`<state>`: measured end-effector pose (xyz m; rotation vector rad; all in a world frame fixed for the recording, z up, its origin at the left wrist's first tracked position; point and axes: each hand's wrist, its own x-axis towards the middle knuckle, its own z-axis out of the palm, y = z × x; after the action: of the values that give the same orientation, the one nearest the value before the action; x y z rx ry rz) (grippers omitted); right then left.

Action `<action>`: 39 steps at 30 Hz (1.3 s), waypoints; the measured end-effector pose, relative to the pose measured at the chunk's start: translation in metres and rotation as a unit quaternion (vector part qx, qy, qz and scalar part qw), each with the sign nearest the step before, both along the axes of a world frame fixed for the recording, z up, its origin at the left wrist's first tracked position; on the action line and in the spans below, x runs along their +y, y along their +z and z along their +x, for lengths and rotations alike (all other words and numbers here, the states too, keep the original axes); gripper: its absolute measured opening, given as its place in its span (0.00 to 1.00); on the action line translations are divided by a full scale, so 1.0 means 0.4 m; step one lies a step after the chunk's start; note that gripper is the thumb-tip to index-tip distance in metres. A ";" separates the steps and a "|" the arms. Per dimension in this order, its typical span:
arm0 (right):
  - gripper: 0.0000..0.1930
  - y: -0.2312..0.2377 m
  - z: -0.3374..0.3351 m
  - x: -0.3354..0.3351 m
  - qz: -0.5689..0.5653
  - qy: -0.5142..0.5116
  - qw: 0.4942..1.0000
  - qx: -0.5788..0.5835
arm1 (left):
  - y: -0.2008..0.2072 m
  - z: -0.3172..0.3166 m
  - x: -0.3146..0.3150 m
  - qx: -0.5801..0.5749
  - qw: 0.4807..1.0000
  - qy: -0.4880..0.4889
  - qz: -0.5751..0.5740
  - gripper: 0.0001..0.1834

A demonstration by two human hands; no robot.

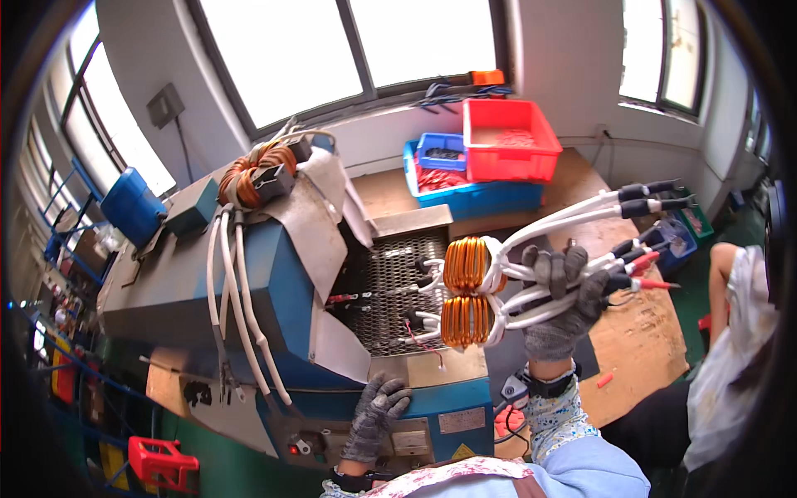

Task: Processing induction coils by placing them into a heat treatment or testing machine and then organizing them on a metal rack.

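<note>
My right hand, in a grey glove, is closed around a bundle of white-sleeved leads. They come from two copper-wound coils, one beyond the other, at the right end of a metal mesh belt. Black and red sleeves cover the leads' far ends, right of my hand. Shorter white leads with metal ends reach left from the coils over the mesh. My left hand, also gloved, rests on the near edge of the blue machine, fingers laid over it and holding nothing.
On the machine sits another copper coil, its white leads hanging down the front. A red bin and a blue bin stand behind on the wooden table. Another person's arm is at the right. A red stool stands lower left.
</note>
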<state>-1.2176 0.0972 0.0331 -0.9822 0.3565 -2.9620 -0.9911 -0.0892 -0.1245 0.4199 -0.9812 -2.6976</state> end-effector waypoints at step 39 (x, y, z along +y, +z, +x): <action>0.19 0.043 2.635 0.288 -0.092 -0.794 0.592 -0.104 | -0.042 1.424 0.706 0.217 0.231 -0.925 -0.209 0.33</action>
<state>-0.1636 0.2123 0.0502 0.0246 1.7402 -4.5653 -0.4215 0.1930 -0.1414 1.1095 0.8336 0.6298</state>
